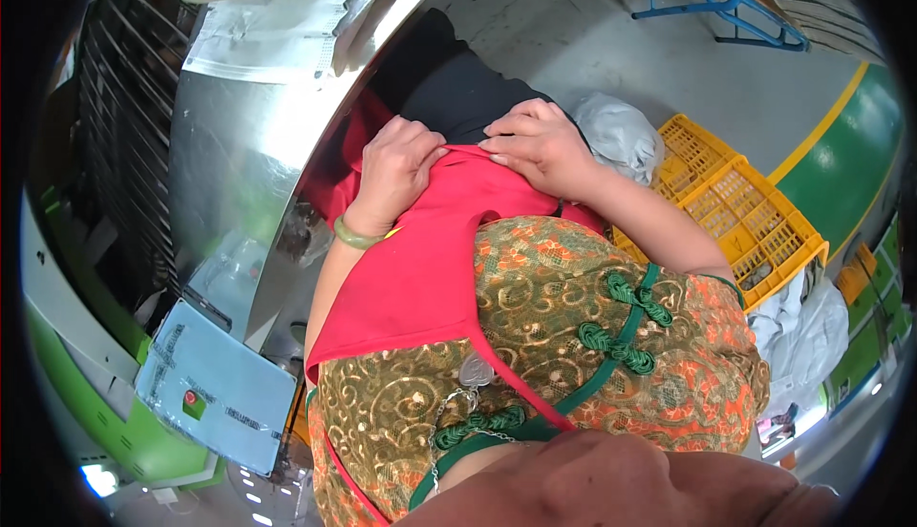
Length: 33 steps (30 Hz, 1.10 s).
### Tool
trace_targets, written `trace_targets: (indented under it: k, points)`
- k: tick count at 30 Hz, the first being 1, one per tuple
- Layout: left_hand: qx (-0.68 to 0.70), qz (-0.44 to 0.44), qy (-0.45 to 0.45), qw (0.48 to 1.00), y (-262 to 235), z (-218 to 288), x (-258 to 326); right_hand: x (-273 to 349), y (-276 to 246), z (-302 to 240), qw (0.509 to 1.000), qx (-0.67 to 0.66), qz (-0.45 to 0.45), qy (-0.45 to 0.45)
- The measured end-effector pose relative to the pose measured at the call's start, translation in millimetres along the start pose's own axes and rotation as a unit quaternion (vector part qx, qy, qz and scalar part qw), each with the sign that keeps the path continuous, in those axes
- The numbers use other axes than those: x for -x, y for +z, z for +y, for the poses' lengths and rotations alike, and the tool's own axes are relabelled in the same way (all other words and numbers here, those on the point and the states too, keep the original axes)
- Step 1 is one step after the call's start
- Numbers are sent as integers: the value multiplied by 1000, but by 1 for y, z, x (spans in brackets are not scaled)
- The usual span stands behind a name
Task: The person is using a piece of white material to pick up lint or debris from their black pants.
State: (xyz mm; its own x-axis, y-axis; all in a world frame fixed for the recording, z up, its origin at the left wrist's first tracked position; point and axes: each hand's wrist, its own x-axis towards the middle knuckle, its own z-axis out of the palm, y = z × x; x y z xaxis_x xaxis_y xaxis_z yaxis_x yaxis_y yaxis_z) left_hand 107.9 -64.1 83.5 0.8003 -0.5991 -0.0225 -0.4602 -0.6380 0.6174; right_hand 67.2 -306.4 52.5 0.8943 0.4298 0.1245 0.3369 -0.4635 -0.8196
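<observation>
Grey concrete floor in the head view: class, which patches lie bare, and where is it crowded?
The grey concrete floor lies bare between the shiny steel drum, the blue metal frame and the yellow plastic crates. It is crowded at the drum's rim, where the left hand and right hand press red and black cloth.

Black cloth (458,97) partly hidden under both hands.

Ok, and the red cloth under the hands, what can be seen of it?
The red cloth is plain, matte and looks like a woven apron. It runs from the person's patterned top up to a shiny metal drum. The left hand and right hand both press its upper edge, which is bunched against black fabric.
</observation>
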Motion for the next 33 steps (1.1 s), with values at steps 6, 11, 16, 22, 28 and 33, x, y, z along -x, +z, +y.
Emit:
trace_targets:
  k: [6,11,16,22,28,33]
  points:
    - [-139,-11,76,987,-9,14,-12,-9,-9,18,993,-112,-13,29]
    - [-94,-80,33,992,1,7,-9,-31,-13,51,940,-237,45,240]
    - [-25,-80,-51,995,-3,29,-26,-46,-2,65,913,-275,12,301]
    - [-108,-67,-16,992,13,32,-27,-69,-5,65,931,-147,-88,324]
    - [-102,-68,-10,992,13,30,-26,-65,-1,72,963,-76,-54,251]
    - [-90,-60,-10,994,15,28,-24,-63,-5,70,930,-162,-49,325]
